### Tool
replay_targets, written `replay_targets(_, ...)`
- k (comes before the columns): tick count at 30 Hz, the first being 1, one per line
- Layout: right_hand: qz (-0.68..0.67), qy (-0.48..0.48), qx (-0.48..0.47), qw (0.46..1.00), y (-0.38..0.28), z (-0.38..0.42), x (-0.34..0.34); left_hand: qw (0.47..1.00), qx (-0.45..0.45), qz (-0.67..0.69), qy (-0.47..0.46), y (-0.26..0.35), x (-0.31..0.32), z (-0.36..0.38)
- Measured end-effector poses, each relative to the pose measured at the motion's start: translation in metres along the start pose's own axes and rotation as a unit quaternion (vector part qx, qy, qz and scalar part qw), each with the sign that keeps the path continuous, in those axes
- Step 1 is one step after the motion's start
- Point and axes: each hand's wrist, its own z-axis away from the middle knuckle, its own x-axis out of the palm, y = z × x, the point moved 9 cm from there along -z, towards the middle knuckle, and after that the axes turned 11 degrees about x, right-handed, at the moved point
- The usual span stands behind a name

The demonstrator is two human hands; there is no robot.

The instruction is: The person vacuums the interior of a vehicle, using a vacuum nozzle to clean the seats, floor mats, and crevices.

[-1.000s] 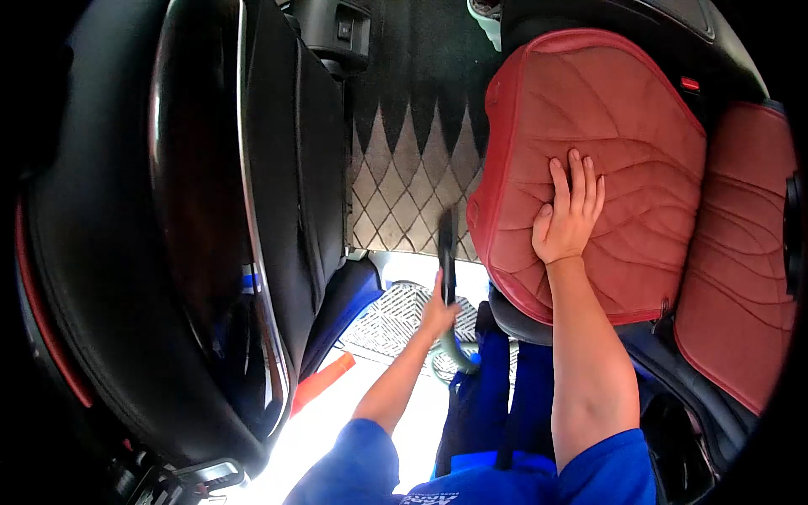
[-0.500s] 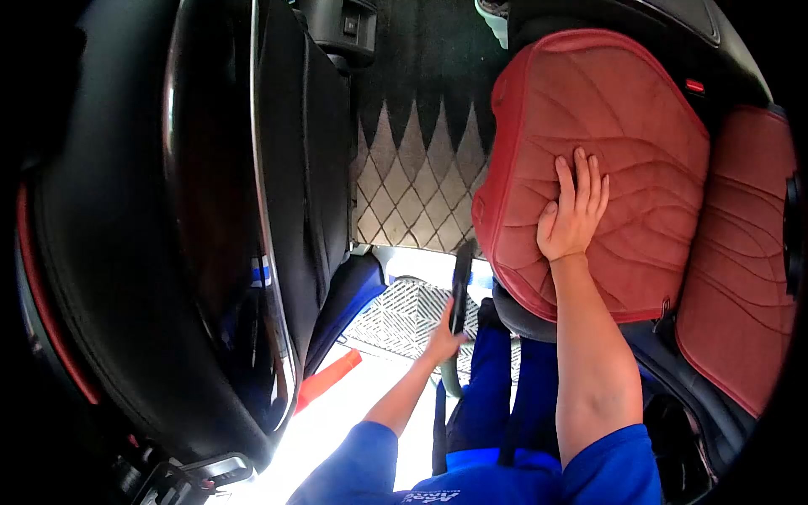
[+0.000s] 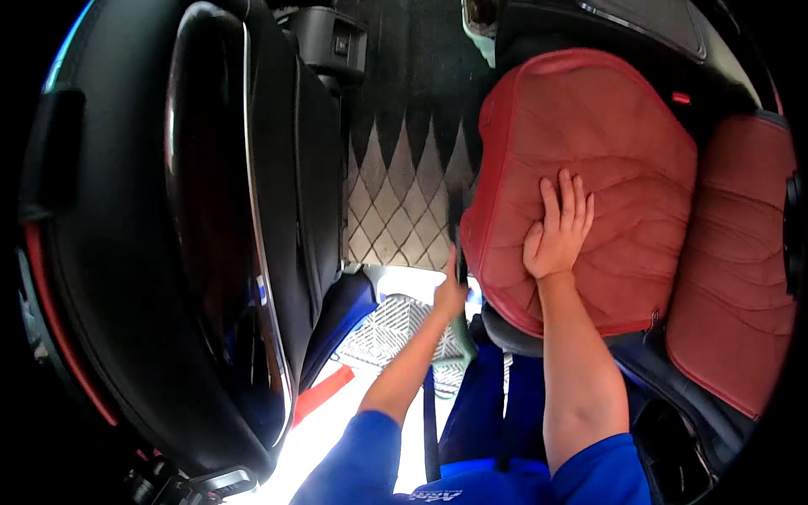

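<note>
My right hand (image 3: 561, 229) lies flat on the red quilted seat cushion (image 3: 610, 126), fingers stretched and a little apart. My left hand (image 3: 452, 295) is wrapped round a dark, slim vacuum nozzle (image 3: 460, 268), partly hidden by the fingers and blurred. A greenish hose (image 3: 463, 341) hangs below that hand. The nozzle reaches forward along the left side of the cushion, over the edge of the diamond-patterned floor mat (image 3: 396, 220). Its tip is hard to make out against the dark carpet.
A black front seat back (image 3: 324, 168) and a door panel (image 3: 210, 210) stand on the left. The red seat backrest (image 3: 732, 252) is at the right. A bright door sill (image 3: 404, 278) crosses below the mat. An orange-red strip (image 3: 324, 394) lies on the ground outside.
My left hand has moved forward with the vacuum nozzle, past the sill toward the mat. My right hand stays on the cushion. The view has shifted slightly.
</note>
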Motion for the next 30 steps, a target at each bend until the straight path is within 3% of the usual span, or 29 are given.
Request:
replay_targets(1, -0.006, 0.004, -0.002, 1.0, 0.001, 0.002, 0.001, 0.992, 0.117, 0.01, 0.043, -0.002, 0.002, 0.016)
replay_targets(2, -0.006, 0.02, -0.006, 1.0, 0.0, 0.001, -0.001, 0.985, 0.139, 0.102, -0.015, -0.012, -0.006, 0.027)
replay_targets(4, 0.007, -0.01, -0.003, 1.0, 0.0, 0.005, 0.003, 0.985, 0.061, 0.155, -0.053, -0.026, -0.06, 0.031)
replay_targets(6, 0.007, -0.005, -0.006, 1.0, 0.0, 0.003, 0.001, 0.971, 0.162, 0.103, 0.144, -0.042, -0.146, -0.011)
replay_targets(8, 0.009, -0.003, -0.007, 1.0, -0.002, 0.003, 0.001, 0.95, 0.061, 0.229, 0.203, 0.021, -0.207, -0.037)
replay_targets(10, 0.016, -0.013, 0.0, 1.0, -0.001, 0.002, 0.003, 0.935, 0.057, 0.273, 0.218, 0.026, -0.229, -0.096)
replay_targets(13, 0.015, -0.008, 0.003, 1.0, 0.001, 0.001, 0.002, 0.938, 0.155, 0.062, 0.304, 0.038, -0.173, -0.138)
replay_targets(14, 0.007, -0.007, 0.008, 1.0, 0.001, 0.004, 0.002, 0.952, 0.181, -0.123, 0.216, 0.044, -0.139, -0.134)
replay_targets(15, 0.002, -0.007, 0.012, 1.0, 0.001, 0.003, 0.001, 0.954, 0.233, -0.03, 0.185, 0.04, -0.097, -0.116)
replay_targets(17, 0.005, -0.01, 0.012, 1.0, 0.001, 0.004, 0.003, 0.982, 0.145, -0.113, 0.04, 0.036, -0.057, -0.062)
replay_targets(18, 0.012, -0.014, 0.013, 1.0, 0.002, 0.004, 0.004, 0.996, 0.049, -0.033, -0.074, 0.02, -0.045, -0.04)
replay_targets(19, 0.009, -0.018, 0.014, 1.0, 0.002, 0.005, 0.005, 0.994, 0.068, 0.017, -0.081, 0.033, -0.056, -0.021)
replay_targets(20, 0.004, -0.011, 0.012, 1.0, 0.002, 0.004, 0.004, 0.978, 0.187, 0.072, -0.061, 0.01, -0.066, -0.027)
replay_targets(21, 0.001, -0.005, 0.01, 1.0, 0.002, 0.004, 0.003, 0.976, 0.084, 0.181, -0.083, 0.011, -0.086, -0.021)
replay_targets(22, 0.002, -0.012, 0.014, 1.0, 0.003, 0.004, 0.004, 0.97, 0.142, 0.199, -0.021, 0.021, -0.12, -0.028)
replay_targets(23, 0.006, -0.01, 0.006, 1.0, 0.001, 0.003, 0.003, 0.975, 0.186, 0.115, 0.044, 0.023, -0.153, -0.048)
replay_targets(24, 0.009, -0.004, -0.003, 1.0, -0.001, 0.003, 0.002, 0.951, 0.202, 0.196, 0.13, 0.043, -0.18, -0.065)
replay_targets(26, 0.019, -0.01, 0.004, 1.0, 0.0, 0.003, 0.005, 0.936, 0.176, 0.217, 0.212, 0.064, -0.217, -0.118)
replay_targets(28, 0.009, -0.007, 0.013, 1.0, 0.001, 0.002, 0.002, 0.953, 0.051, 0.179, 0.24, 0.072, -0.217, -0.16)
replay_targets(29, 0.014, -0.007, 0.016, 1.0, 0.003, 0.002, 0.003, 0.955, 0.083, 0.049, 0.281, 0.08, -0.201, -0.174)
replay_targets(30, 0.011, 0.0, 0.013, 1.0, 0.003, 0.0, 0.003, 0.96, 0.101, -0.002, 0.261, 0.074, -0.17, -0.185)
